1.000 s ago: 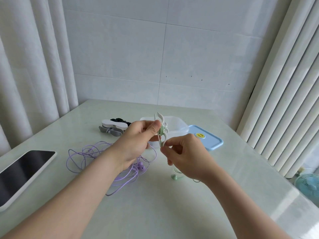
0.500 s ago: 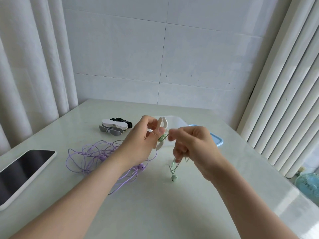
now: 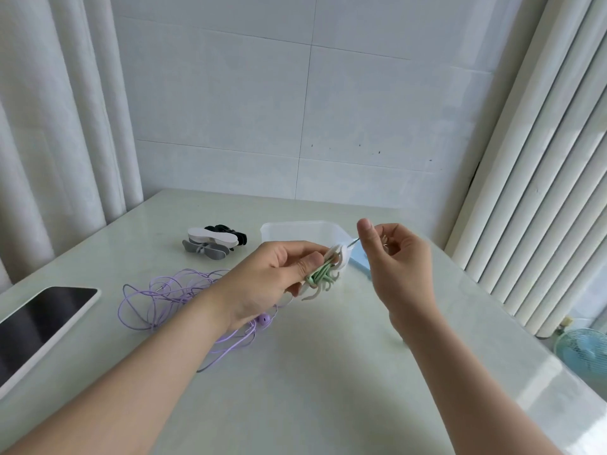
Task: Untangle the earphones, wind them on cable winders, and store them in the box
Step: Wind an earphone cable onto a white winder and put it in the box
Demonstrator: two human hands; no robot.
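Observation:
My left hand [image 3: 276, 274] grips a white cable winder [image 3: 331, 270] with the green earphone cable wound on it. My right hand [image 3: 394, 254] pinches the cable's free end, pulled taut from the winder's upper right. Behind the hands stands the open translucent box [image 3: 295, 229]; a corner of its blue lid [image 3: 359, 262] shows between them. Tangled purple earphones [image 3: 164, 297] lie on the table at the left, partly under my left forearm. Spare winders [image 3: 210, 243], white, grey and black, lie left of the box.
A tablet with a dark screen [image 3: 36, 326] lies at the table's left edge. Curtains hang at left and right, with a tiled wall behind. A small blue fan [image 3: 581, 351] stands on the floor beyond the table's right edge.
My right hand rose from below the winder to its upper right, drawing the green cable along. The hanging green earbud is no longer on the table. The winder tilted in my left hand.

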